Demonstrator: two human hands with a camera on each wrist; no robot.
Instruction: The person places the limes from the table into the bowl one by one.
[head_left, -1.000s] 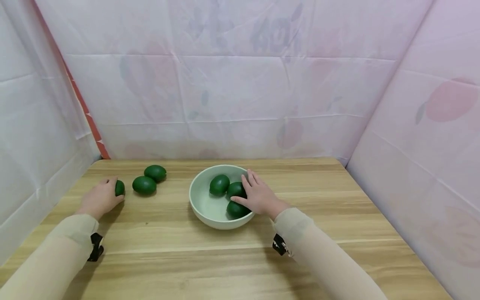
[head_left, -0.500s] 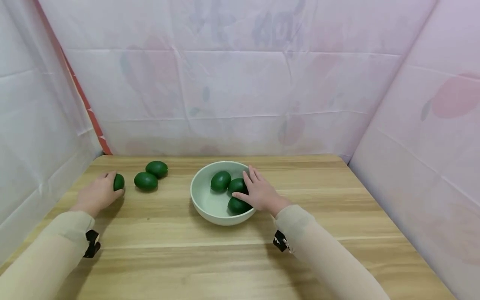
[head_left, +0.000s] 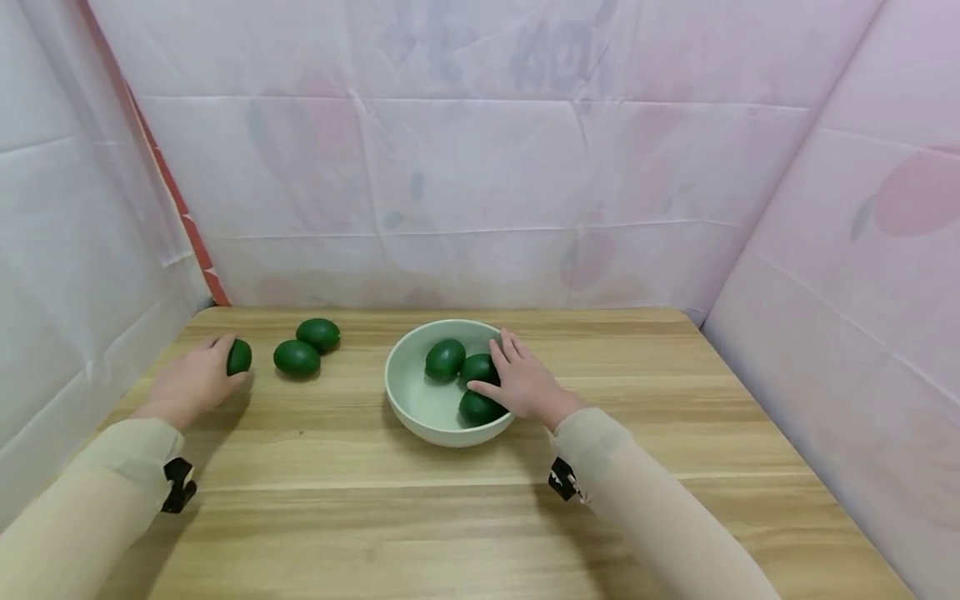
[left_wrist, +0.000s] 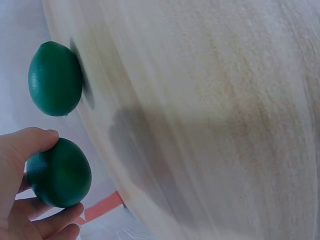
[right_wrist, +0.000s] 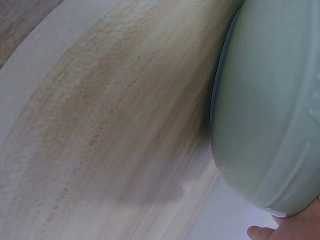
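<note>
Left hand (head_left: pixel 191 379) curled round a green lime (head_left: pixel 239 357) at the far left of the wooden table (head_left: pixel 465 517), thumb (left_wrist: pixel 30 142) on top, fingers (left_wrist: pixel 55 222) beneath, close to the left edge and the draped white sheet (head_left: pixel 67 250). Lime's long axis roughly upright, tilted slightly. Forearm running back toward the near left corner. Right hand (head_left: pixel 525 383) laid palm down over the right rim of the pale green bowl (head_left: pixel 420 408), fingers spread and straight, tips touching two of three limes inside (head_left: pixel 478 368). Bowl near the table's middle. Two loose limes (head_left: pixel 297 357) (head_left: pixel 318 334) touching each other, just right of the held one, long axes left to right. Bare wood open across the near half and to the right.
</note>
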